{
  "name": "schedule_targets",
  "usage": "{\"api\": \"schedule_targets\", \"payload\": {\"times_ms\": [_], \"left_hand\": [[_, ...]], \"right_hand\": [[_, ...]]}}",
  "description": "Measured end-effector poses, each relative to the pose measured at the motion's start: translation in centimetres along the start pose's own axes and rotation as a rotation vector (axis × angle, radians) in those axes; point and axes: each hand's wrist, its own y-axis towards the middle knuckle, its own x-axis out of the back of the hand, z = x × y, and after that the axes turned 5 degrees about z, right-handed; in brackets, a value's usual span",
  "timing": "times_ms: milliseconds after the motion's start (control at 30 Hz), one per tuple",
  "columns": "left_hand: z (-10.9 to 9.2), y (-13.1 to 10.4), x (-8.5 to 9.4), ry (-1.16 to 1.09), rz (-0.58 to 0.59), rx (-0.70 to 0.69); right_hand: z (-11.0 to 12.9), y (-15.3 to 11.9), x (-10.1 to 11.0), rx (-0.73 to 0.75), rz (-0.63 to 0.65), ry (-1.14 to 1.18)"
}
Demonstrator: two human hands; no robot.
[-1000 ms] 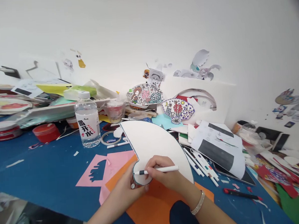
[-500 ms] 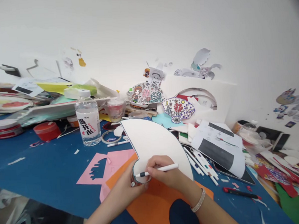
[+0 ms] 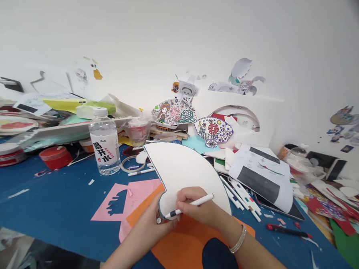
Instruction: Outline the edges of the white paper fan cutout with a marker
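A white fan-shaped board (image 3: pixel 183 162) with a dark line along its edge is tilted up in front of me. My left hand (image 3: pixel 155 222) is closed on its lower left edge, and a small white round end, perhaps a marker cap, shows between the fingers. My right hand (image 3: pixel 197 208) grips a white marker (image 3: pixel 202 199), its dark-banded tip at the board's curved lower edge. Under my hands lies an orange sheet (image 3: pixel 173 251) with a cut-out hole. Beside it is a pink sheet (image 3: pixel 140 194), also cut.
A water bottle (image 3: pixel 104 142) stands at the left, near a red paint tub (image 3: pixel 56 157). Several markers (image 3: pixel 246 199) and a printed sheet (image 3: pixel 261 174) lie at right, with a black-and-red pen (image 3: pixel 288 231) nearer. Decorated fans (image 3: pixel 214 130) and paper piles line the wall.
The marker tip has moved slightly down and to the right along the board's lower edge. My left hand keeps its hold, and the view has shifted a little.
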Motion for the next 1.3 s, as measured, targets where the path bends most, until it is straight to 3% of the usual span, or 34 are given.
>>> {"api": "schedule_targets", "payload": {"times_ms": [233, 1300], "left_hand": [[0.7, 0.0, 0.2, 0.067, -0.011, -0.027], [0.0, -0.2, 0.0, 0.077, -0.039, 0.005]], "right_hand": [[-0.7, -0.2, -0.4, 0.009, -0.081, 0.124], [0.0, -0.3, -1.1, 0.015, -0.175, -0.062]]}}
